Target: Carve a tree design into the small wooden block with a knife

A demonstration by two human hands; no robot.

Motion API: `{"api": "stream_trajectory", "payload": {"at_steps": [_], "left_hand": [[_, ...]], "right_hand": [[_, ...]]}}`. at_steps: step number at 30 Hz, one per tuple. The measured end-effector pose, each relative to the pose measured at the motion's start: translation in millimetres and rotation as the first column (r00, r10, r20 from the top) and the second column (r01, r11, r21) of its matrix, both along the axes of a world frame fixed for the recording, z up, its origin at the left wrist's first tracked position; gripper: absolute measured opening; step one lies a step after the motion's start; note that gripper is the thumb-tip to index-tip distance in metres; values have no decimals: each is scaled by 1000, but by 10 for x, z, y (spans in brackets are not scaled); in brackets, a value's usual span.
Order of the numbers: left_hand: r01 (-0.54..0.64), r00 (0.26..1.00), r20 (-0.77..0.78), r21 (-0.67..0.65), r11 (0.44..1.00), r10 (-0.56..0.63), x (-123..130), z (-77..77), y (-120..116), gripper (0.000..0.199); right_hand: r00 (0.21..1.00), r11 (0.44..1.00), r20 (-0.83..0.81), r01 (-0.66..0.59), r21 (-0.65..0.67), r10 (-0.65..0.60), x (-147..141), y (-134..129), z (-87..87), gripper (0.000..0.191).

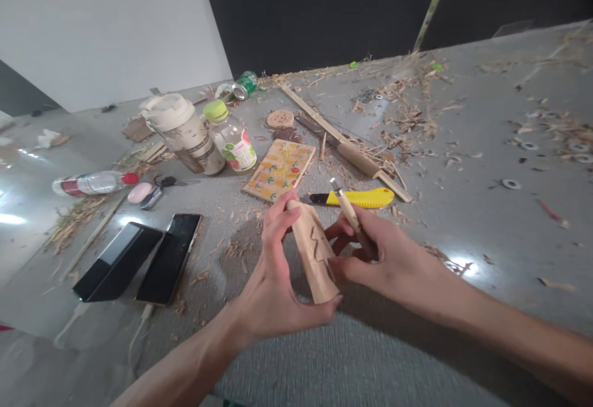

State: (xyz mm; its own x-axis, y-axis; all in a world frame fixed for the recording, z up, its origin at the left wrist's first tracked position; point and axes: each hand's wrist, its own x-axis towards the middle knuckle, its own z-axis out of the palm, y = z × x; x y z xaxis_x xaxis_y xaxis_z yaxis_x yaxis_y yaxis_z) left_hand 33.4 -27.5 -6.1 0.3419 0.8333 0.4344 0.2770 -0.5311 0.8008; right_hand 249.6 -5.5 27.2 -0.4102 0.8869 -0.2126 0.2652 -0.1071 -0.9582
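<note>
Forearms [199,348] nearest, over bench [467,215]. Lidded cup [188,132], green-capped bottle [235,144]: contents uncertain. Left hand [282,283] clasps wooden block [306,246], fingers [275,231] at opposite ends; right hand [377,249] grips carving tool [347,209], fingers curled.

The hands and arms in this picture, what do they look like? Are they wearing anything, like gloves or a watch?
The left hand and right hand are bare, with no gloves and no rings that I can see. The left forearm and right forearm are bare too: no sleeves, watch or bracelet shows.
</note>
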Motion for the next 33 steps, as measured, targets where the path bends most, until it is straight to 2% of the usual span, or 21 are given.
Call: {"api": "stream_trajectory", "payload": {"at_steps": [3,15,33], "left_hand": [[24,1000,-11,65,998,-23,-3,4,7,130],[54,999,-6,127,990,-54,-16,-5,25,124],[78,997,-29,95,992,-76,-6,-4,10,120]], "right_hand": [[1000,1000,9,0,7,0,-5,2,-13,23],[1000,1000,-4,-9,-14,9,-24,1,-6,24],[1000,1000,17,8,7,-8,-32,4,-53,26]]}}
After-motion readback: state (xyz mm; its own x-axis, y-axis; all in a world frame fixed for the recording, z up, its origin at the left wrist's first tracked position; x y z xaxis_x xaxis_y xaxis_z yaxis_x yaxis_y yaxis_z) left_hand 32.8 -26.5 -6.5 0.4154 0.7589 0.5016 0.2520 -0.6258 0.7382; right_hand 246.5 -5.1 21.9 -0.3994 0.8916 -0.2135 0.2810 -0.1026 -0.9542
